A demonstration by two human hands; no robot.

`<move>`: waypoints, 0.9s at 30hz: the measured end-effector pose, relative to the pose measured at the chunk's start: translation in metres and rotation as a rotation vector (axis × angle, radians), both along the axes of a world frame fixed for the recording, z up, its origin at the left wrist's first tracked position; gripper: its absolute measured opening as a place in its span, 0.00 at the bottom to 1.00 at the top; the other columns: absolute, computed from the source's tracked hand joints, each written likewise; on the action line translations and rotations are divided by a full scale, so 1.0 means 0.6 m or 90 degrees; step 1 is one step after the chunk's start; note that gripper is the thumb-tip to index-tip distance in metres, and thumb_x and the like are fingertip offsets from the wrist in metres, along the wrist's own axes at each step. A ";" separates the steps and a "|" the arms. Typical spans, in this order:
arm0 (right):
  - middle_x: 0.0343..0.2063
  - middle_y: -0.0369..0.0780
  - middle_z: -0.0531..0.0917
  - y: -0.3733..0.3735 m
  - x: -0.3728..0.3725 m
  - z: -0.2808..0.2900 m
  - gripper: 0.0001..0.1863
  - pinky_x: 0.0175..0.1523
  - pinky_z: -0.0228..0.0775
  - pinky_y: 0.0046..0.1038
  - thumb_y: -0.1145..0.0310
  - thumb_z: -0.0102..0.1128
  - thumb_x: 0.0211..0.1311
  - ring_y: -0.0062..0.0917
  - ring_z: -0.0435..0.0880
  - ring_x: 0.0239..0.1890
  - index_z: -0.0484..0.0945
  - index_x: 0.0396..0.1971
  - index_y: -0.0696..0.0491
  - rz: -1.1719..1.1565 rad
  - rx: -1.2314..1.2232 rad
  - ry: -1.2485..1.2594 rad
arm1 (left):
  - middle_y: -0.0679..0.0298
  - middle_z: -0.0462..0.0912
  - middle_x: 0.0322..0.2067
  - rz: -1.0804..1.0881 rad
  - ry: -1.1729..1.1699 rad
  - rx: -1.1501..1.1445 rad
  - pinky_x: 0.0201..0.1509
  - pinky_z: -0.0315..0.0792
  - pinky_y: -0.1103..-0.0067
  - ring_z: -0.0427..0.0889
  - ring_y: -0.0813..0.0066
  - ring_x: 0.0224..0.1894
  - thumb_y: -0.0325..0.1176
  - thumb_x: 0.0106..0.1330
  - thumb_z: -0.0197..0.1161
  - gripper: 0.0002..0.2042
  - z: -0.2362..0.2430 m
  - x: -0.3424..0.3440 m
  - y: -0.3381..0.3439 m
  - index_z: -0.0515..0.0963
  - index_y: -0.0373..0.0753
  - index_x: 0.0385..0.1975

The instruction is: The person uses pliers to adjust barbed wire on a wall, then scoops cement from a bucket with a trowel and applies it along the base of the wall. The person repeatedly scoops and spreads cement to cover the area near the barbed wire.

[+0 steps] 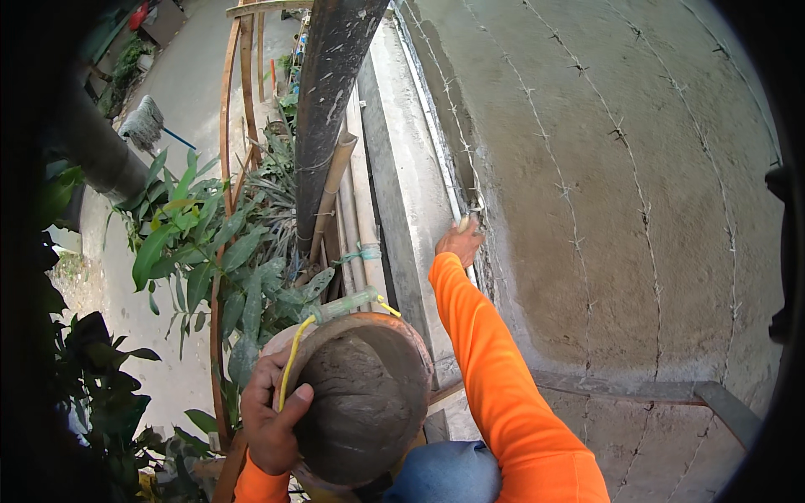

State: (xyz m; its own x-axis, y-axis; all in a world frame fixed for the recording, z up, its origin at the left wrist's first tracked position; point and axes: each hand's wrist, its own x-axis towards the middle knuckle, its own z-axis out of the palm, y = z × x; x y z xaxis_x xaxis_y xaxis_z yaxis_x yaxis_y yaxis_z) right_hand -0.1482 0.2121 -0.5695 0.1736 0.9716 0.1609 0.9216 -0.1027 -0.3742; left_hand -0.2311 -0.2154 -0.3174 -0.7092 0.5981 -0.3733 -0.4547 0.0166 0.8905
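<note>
A rough grey cement surface (688, 251) spreads to the right of the right hand (459, 241), strands of barbed wire (619, 134) running across it. Leafy plants (239, 251) stand ahead and to the left of the left hand (272, 411). A dark post (335, 109) rises ahead, between the plants and the right hand. The bucket (407, 339), partly filled with grey mortar (352, 411), is in the left hand, closed on its rim with the thumb inside. Bamboo poles (334, 176) lie left of the right hand. A thin white pipe (434, 138) runs forward from the right hand; its fingers are curled there, around what I cannot tell. The bucket's yellow cord (296, 352) passes beside the left thumb.
</note>
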 end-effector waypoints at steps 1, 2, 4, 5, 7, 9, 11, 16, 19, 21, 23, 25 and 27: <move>0.53 0.50 0.74 0.000 -0.002 0.000 0.23 0.52 0.77 0.47 0.58 0.64 0.69 0.45 0.82 0.52 0.71 0.62 0.36 -0.001 0.023 -0.027 | 0.60 0.78 0.50 -0.001 0.020 0.003 0.65 0.62 0.76 0.74 0.73 0.53 0.33 0.60 0.66 0.19 0.000 0.000 0.001 0.76 0.29 0.49; 0.53 0.50 0.74 0.001 -0.004 -0.001 0.23 0.52 0.77 0.47 0.58 0.64 0.69 0.45 0.82 0.52 0.70 0.62 0.36 0.010 0.019 -0.032 | 0.60 0.78 0.50 -0.004 0.005 -0.002 0.65 0.62 0.76 0.74 0.73 0.53 0.33 0.60 0.66 0.19 0.000 -0.001 0.002 0.76 0.29 0.49; 0.53 0.49 0.73 0.011 -0.011 -0.001 0.23 0.52 0.77 0.47 0.59 0.64 0.69 0.45 0.82 0.52 0.70 0.62 0.36 0.007 -0.017 -0.051 | 0.60 0.78 0.50 -0.006 0.010 -0.003 0.65 0.62 0.76 0.73 0.73 0.54 0.33 0.60 0.66 0.20 -0.001 -0.001 0.003 0.76 0.28 0.49; 0.53 0.48 0.74 0.017 -0.016 -0.001 0.24 0.53 0.77 0.47 0.59 0.64 0.69 0.44 0.82 0.52 0.69 0.63 0.35 0.027 -0.028 -0.058 | 0.61 0.78 0.49 -0.012 -0.002 -0.004 0.65 0.62 0.77 0.73 0.73 0.54 0.33 0.60 0.66 0.20 -0.002 -0.001 0.003 0.76 0.28 0.49; 0.54 0.48 0.74 0.033 -0.030 0.001 0.26 0.53 0.77 0.46 0.60 0.64 0.69 0.44 0.82 0.52 0.69 0.64 0.35 0.063 -0.051 -0.078 | 0.61 0.78 0.49 -0.015 -0.011 -0.002 0.65 0.61 0.77 0.73 0.73 0.53 0.33 0.60 0.66 0.21 -0.003 -0.002 0.002 0.76 0.28 0.50; 0.53 0.48 0.75 0.052 -0.045 0.004 0.26 0.53 0.77 0.46 0.61 0.65 0.69 0.43 0.82 0.53 0.69 0.64 0.35 0.099 -0.054 -0.072 | 0.55 0.79 0.54 -0.031 -0.003 -0.007 0.69 0.60 0.73 0.74 0.70 0.59 0.32 0.62 0.66 0.21 -0.004 -0.004 -0.002 0.76 0.27 0.52; 0.56 0.49 0.75 0.073 -0.059 0.008 0.27 0.54 0.77 0.43 0.60 0.65 0.68 0.43 0.83 0.55 0.70 0.65 0.36 0.121 -0.088 -0.058 | 0.52 0.80 0.57 -0.042 0.006 -0.015 0.71 0.59 0.71 0.74 0.67 0.62 0.31 0.62 0.65 0.21 -0.007 -0.005 -0.006 0.76 0.26 0.53; 0.61 0.52 0.74 0.114 -0.075 0.016 0.27 0.57 0.76 0.44 0.55 0.65 0.67 0.47 0.84 0.55 0.73 0.65 0.40 0.133 -0.124 -0.059 | 0.51 0.79 0.58 -0.039 0.042 -0.011 0.72 0.59 0.70 0.74 0.66 0.63 0.32 0.61 0.65 0.21 -0.015 -0.003 -0.010 0.75 0.26 0.52; 0.58 0.52 0.77 0.122 -0.068 0.024 0.26 0.58 0.75 0.47 0.54 0.62 0.69 0.49 0.85 0.52 0.74 0.64 0.42 0.156 -0.140 -0.046 | 0.50 0.79 0.59 -0.044 0.043 -0.020 0.72 0.58 0.69 0.73 0.66 0.64 0.31 0.61 0.65 0.22 -0.014 -0.004 -0.010 0.75 0.26 0.53; 0.60 0.52 0.75 0.119 -0.064 0.027 0.26 0.58 0.75 0.47 0.55 0.62 0.70 0.49 0.84 0.53 0.72 0.65 0.43 0.165 -0.129 -0.037 | 0.50 0.78 0.60 -0.047 0.007 -0.032 0.73 0.58 0.69 0.73 0.65 0.64 0.31 0.61 0.65 0.22 -0.013 -0.005 -0.009 0.75 0.26 0.53; 0.61 0.52 0.74 0.108 -0.064 0.028 0.26 0.58 0.74 0.47 0.56 0.62 0.70 0.48 0.83 0.55 0.70 0.66 0.43 0.139 -0.092 -0.034 | 0.50 0.78 0.60 -0.046 -0.003 -0.032 0.73 0.57 0.69 0.73 0.65 0.65 0.31 0.61 0.65 0.22 -0.011 -0.005 -0.008 0.75 0.26 0.53; 0.63 0.51 0.72 0.088 -0.072 0.024 0.27 0.58 0.74 0.47 0.58 0.62 0.70 0.48 0.82 0.57 0.68 0.67 0.42 0.088 -0.064 -0.027 | 0.50 0.78 0.60 -0.042 0.017 -0.021 0.73 0.57 0.69 0.73 0.65 0.65 0.31 0.61 0.65 0.22 -0.010 -0.006 -0.005 0.75 0.26 0.53; 0.63 0.51 0.70 0.064 -0.078 0.019 0.28 0.59 0.73 0.46 0.60 0.62 0.70 0.47 0.80 0.59 0.66 0.68 0.41 0.072 -0.064 0.002 | 0.51 0.78 0.60 -0.043 0.009 -0.029 0.73 0.57 0.69 0.73 0.65 0.65 0.32 0.61 0.65 0.22 -0.007 -0.006 -0.003 0.75 0.26 0.53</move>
